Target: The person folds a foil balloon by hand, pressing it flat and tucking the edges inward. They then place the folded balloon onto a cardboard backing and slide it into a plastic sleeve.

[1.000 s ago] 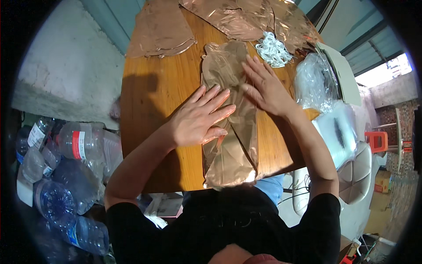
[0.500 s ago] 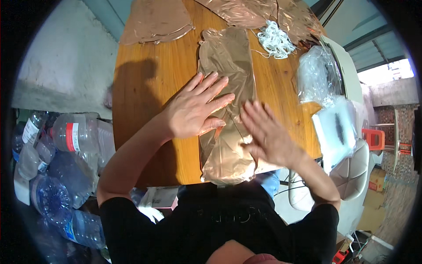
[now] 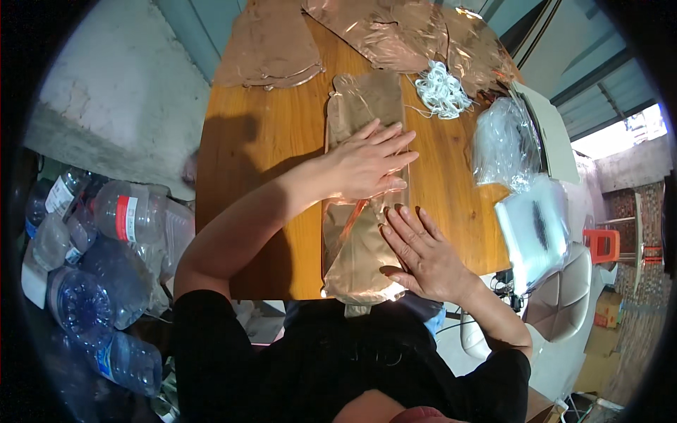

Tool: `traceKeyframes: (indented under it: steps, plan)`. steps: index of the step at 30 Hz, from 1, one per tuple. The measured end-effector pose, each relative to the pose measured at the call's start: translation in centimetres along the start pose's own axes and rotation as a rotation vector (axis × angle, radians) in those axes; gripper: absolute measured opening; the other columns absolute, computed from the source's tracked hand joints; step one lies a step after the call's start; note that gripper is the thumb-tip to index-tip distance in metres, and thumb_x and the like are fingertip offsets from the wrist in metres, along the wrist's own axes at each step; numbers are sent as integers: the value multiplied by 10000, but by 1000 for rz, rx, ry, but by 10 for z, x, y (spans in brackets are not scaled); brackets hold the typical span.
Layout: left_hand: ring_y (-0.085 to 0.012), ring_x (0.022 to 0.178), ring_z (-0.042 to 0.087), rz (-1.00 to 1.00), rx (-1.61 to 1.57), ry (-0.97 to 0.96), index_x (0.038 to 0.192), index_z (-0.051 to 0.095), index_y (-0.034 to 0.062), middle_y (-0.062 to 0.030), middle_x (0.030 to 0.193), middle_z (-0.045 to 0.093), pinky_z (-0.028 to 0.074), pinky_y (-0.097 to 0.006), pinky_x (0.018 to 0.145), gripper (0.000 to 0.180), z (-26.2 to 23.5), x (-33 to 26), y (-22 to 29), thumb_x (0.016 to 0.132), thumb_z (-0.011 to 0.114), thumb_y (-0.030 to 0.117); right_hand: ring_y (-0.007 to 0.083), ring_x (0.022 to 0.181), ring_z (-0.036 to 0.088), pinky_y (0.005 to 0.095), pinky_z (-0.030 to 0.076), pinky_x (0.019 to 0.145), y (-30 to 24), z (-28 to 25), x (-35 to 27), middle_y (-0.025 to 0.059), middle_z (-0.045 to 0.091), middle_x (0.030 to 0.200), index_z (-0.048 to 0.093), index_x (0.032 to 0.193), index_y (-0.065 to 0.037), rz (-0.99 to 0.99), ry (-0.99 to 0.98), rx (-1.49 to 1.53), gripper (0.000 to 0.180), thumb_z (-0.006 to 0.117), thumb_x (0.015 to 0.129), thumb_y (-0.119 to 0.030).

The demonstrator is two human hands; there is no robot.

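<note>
A folded rose-gold foil balloon (image 3: 356,261) lies lengthwise on the wooden table (image 3: 261,233), its near end with a small tab hanging over the front edge. My left hand (image 3: 370,161) rests flat across its middle, fingers stretched out and pointing right. Lower down, my right hand (image 3: 430,261) lies along its right edge with the fingers slightly spread and the fingertips touching the foil. Neither hand grips anything. Part of the foil is hidden beneath my left hand.
More foil balloons (image 3: 271,46) lie at the table's far side. A tangle of white string (image 3: 443,90) sits beyond my hands. Clear plastic bags (image 3: 508,144) line the right edge, near a pale chair (image 3: 560,285). Empty plastic bottles (image 3: 81,310) are heaped at left.
My left hand has slid right across the foil. The right hand, blurred and raised before, has moved nearer to me and settled on the foil's right edge. The view has shifted slightly.
</note>
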State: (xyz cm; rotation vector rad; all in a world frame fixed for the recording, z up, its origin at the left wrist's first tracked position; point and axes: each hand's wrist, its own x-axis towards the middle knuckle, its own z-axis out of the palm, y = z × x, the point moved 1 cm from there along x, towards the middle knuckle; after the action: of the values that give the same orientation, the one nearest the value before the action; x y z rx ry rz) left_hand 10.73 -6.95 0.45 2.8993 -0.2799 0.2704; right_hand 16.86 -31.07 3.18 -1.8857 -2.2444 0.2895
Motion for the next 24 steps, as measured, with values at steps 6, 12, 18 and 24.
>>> traceKeyframes:
  steps: [6,12,18,24]
  plan:
    - [-326,1493,213,-16,-29,50,1457,456,103,-138,1601,271,134,-536,1210,612,2,-1,-4,983,488,490,361,1475,264,482,184,1206,39,-23,8,187,337,1564,379,1489,-11,73,66,291,584,498,1011,-326]
    - [-379,1438,306,-10,-23,51,1355,562,73,-197,1423,476,156,-542,1196,565,1,-1,-2,966,524,482,363,1464,283,429,226,1202,125,-34,90,192,383,1537,417,1459,-3,152,326,170,469,443,1037,-206]
    - [-341,1474,250,-25,-10,51,1467,451,125,-153,1553,357,120,-543,1209,656,4,-3,0,972,452,556,347,1463,286,440,207,1214,174,-33,143,153,370,1551,411,1471,-33,-64,146,-75,474,419,1048,-246]
    - [-322,1495,208,-31,-5,38,1488,425,137,-138,1595,289,129,-529,1210,638,2,-2,3,975,488,511,323,1412,383,447,280,1184,214,-42,169,135,458,1488,498,1399,-40,-46,237,-386,438,517,997,-213]
